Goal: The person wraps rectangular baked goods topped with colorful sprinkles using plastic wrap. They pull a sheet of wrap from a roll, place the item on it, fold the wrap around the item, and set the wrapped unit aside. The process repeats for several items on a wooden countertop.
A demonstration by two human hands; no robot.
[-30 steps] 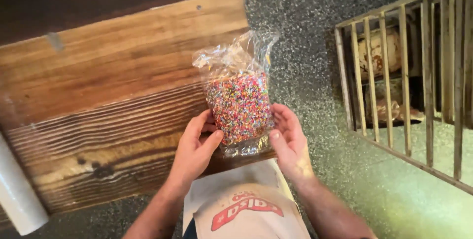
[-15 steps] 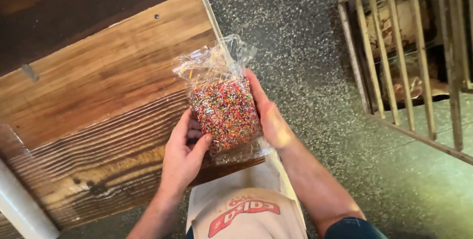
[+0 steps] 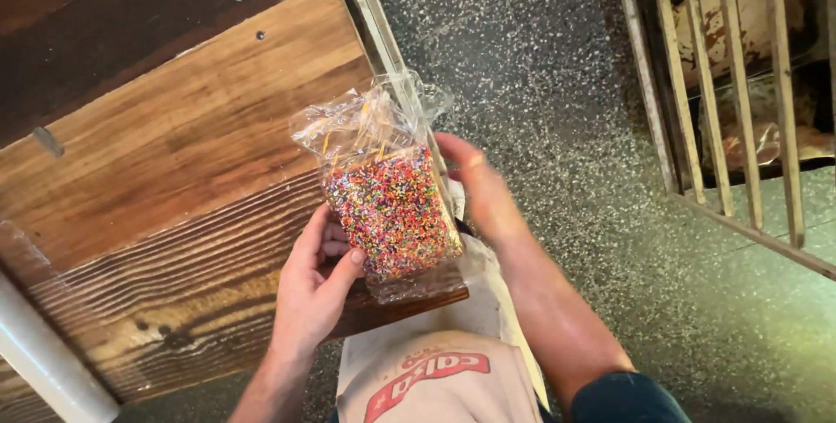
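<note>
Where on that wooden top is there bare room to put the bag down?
The wooden top lies bare left of the bag of sprinkles, up to the white pipe. It is crowded at the near corner, where left hand and right hand meet.

Looked like food-prep workshop: worn wooden tabletop (image 3: 174,170), speckled terrazzo floor (image 3: 540,83), slatted metal rack (image 3: 723,92), apron (image 3: 435,379).

Below you, a wooden surface (image 3: 174,153) of mixed planks fills the view from nine to twelve o'clock, darker boards at the top, rough-grained ones lower down. A white pipe (image 3: 43,362) crosses at eight o'clock. Speckled grey floor (image 3: 540,83) spreads from one to five o'clock, with a pale slatted wooden crate (image 3: 731,101) at two o'clock.
</note>
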